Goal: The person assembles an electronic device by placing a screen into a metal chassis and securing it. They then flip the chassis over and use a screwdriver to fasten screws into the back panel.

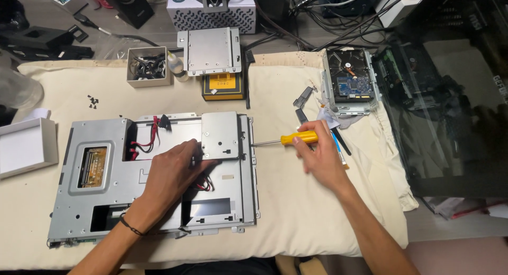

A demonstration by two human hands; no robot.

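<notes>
R hand (pixel 323 158) pinches the yellow-handled screwdriver (pixel 288 139) w/ fingers curled round the handle. Its long axis runs nearly horizontal, shaft pointing left, tip touching or just at the right edge of the small metal bracket (pixel 220 136). So the bracket lies straight left of the R fingers, along the driver's own axis.

L hand (pixel 172 172) rests flat on the metal chassis (pixel 106 174), fingers loosely spread, fingertips pressed against the bracket's left/lower edge; it holds nothing, just steadies. L hand is nearer the bracket: touching it, while R hand reaches it only via the shaft.

Chassis sits on a cream cloth (pixel 296 201) over the tabletop, w/ red wires (pixel 150 140) showing in the cut-out near the top.

Counts: 1 screwdriver, 1 chassis, 1 bracket on it, 2 hands. Beyond: 1 drive tray (pixel 210 50) lying loose at the cloth's far edge, 1 hard drive in a cage (pixel 349 79) at right, 1 small white box of parts (pixel 148 66), 1 cluster of loose black screws (pixel 93 101) (too small to count), 1 dark glass-sided case (pixel 450 95) far right.
</notes>
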